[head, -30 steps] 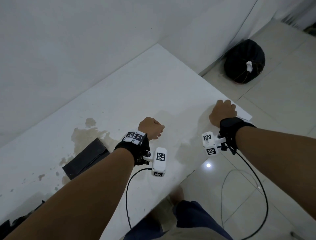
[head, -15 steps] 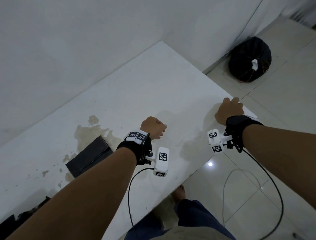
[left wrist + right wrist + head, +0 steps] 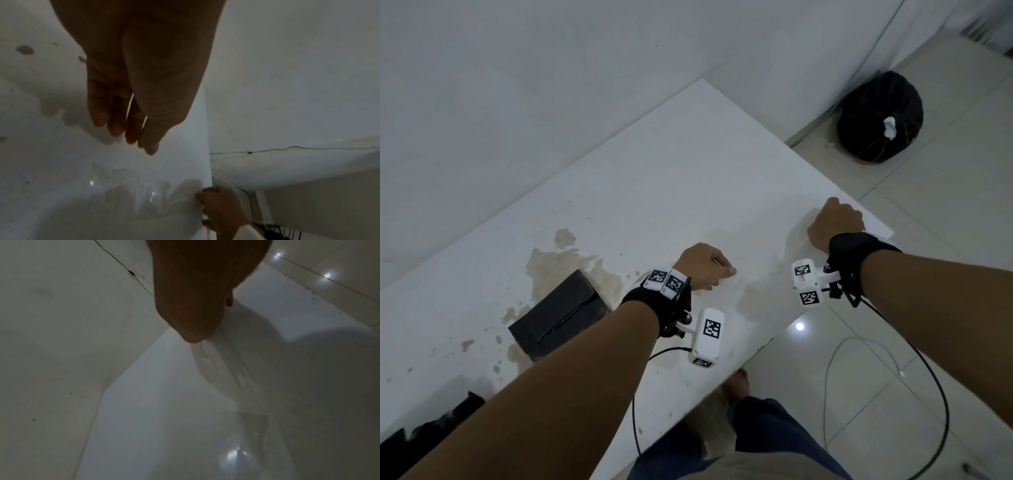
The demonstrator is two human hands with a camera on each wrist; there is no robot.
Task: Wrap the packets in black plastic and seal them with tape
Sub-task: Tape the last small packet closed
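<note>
L hand point(image 3: 703, 265), R hand point(image 3: 834, 224) pinch a clear strip point(image 3: 218, 363), prob. tape, over counter point(image 3: 688, 171); sealing step. Next, onto black packet point(image 3: 558, 317).

The left hand point(image 3: 139, 73), fingers close together with the thumb alongside, points down over the stained white table point(image 3: 51, 162), where wrinkled clear film point(image 3: 131, 194) glints and reaches to the right hand point(image 3: 222, 209), curled at the table's edge.

White walls point(image 3: 534, 85), pale tiled floor point(image 3: 945, 222), stained white table point(image 3: 688, 178), black sack point(image 3: 873, 113) beside wall
</note>
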